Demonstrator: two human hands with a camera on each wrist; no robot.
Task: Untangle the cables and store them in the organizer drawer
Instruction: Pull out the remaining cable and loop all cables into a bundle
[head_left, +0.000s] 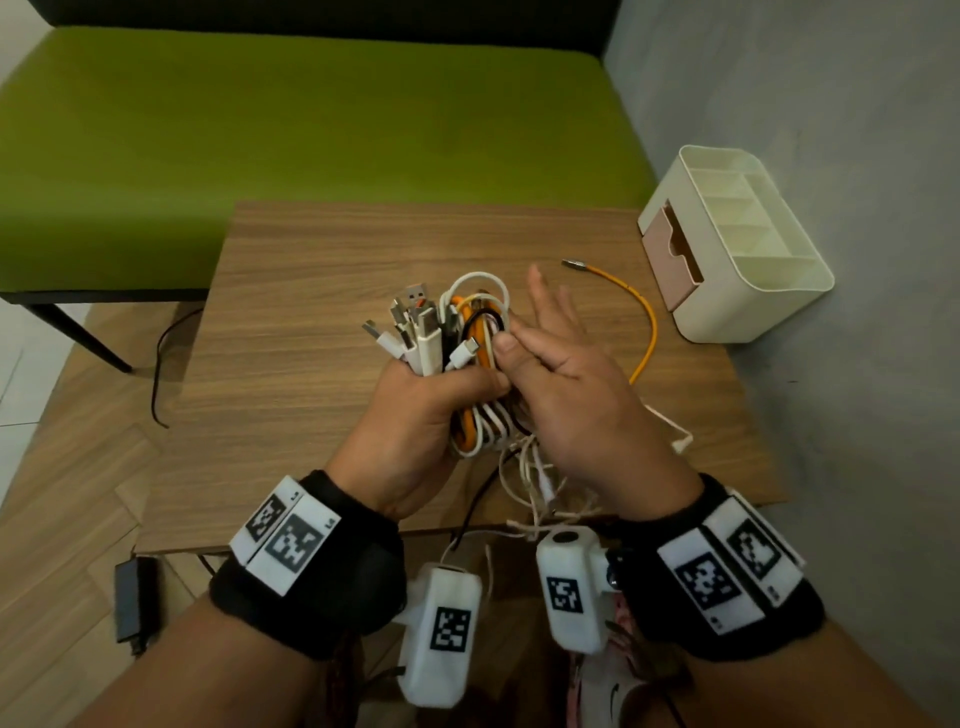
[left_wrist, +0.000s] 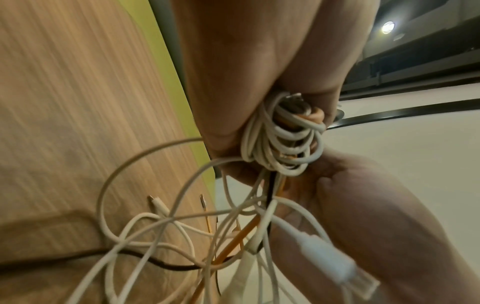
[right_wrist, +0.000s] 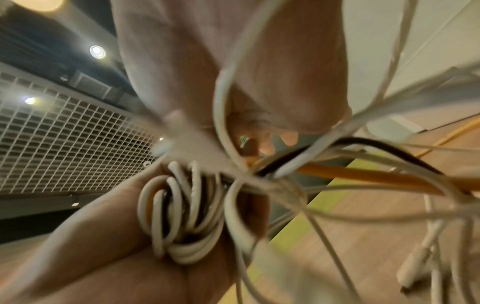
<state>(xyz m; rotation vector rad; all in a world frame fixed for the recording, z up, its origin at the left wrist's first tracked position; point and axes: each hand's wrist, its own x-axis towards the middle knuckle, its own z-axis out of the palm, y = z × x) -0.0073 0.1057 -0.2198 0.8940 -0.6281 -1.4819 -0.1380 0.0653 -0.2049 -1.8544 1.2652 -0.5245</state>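
My left hand (head_left: 415, 410) grips a wound bundle of cables (head_left: 478, 322), white, orange and black, above the wooden table (head_left: 311, 312). Several USB plugs (head_left: 415, 327) stick up out of the fist. The coils (left_wrist: 280, 144) show tight under the left fingers, and loose white strands hang down to the table. My right hand (head_left: 566, 374) is beside the bundle with straight fingers and its thumb touching the coils (right_wrist: 182, 216). The orange cable's free end (head_left: 644, 317) lies on the table. The cream organizer (head_left: 753, 291) stands at the right, its pink drawer (head_left: 670, 260) pulled partly out.
A green bench (head_left: 311, 130) runs behind the table. The grey wall (head_left: 857, 156) is close behind the organizer. A black adapter (head_left: 130, 597) and a thin black wire (head_left: 161, 364) lie on the floor at the left. A white plug (head_left: 680, 441) rests near the table's right edge.
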